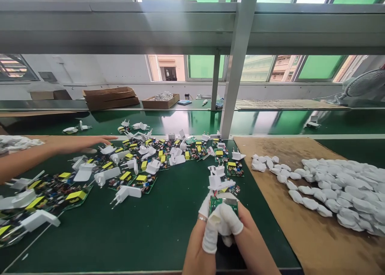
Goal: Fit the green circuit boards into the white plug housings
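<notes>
My left hand (207,231) and my right hand (236,223) are together near the front edge of the bench, with white covers on several fingers. Between them they grip a green circuit board (214,203), tilted up. My thumbs press at its near side and hide much of it. Just beyond my fingertips are white plug housings (217,182); whether one is joined to the held board I cannot tell. Beyond these lie a loose circuit board with a yellow transformer (233,170) and a white plug (237,155).
Circuit boards with plug housings (144,154) spread across the left and middle. Another person's hand (81,144) reaches over them. Rows of soft white lumps (345,191) lie on brown cardboard (270,211) at right. A slanting white post (237,58) rises behind the pile.
</notes>
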Demonstrator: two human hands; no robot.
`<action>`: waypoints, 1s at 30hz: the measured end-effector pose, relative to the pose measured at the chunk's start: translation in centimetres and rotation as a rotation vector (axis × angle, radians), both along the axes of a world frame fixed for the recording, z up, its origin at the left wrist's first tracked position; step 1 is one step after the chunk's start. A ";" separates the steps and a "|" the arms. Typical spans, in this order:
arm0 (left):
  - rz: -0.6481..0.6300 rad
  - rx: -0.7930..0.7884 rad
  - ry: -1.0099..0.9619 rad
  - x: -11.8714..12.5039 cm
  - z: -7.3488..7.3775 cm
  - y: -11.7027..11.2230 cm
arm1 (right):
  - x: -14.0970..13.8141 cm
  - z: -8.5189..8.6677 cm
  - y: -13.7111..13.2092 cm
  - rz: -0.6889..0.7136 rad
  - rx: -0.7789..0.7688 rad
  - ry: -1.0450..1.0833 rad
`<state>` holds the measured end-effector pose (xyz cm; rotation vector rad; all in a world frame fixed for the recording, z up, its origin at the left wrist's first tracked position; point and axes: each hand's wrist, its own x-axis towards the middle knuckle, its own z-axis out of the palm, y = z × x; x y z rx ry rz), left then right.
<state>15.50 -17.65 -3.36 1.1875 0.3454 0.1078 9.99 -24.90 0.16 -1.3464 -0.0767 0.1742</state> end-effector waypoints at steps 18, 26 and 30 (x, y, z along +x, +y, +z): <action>-0.010 0.060 0.064 -0.7 0.2 1.1 | 0.0 -0.3 -1.8 -0.014 -0.445 -0.488; -0.073 0.100 0.039 -4.1 2.5 1.2 | -0.8 3.0 -4.6 0.232 -0.535 -0.560; -0.003 0.146 0.034 -5.8 4.1 2.0 | 0.9 3.9 -8.3 -0.006 -0.831 -0.541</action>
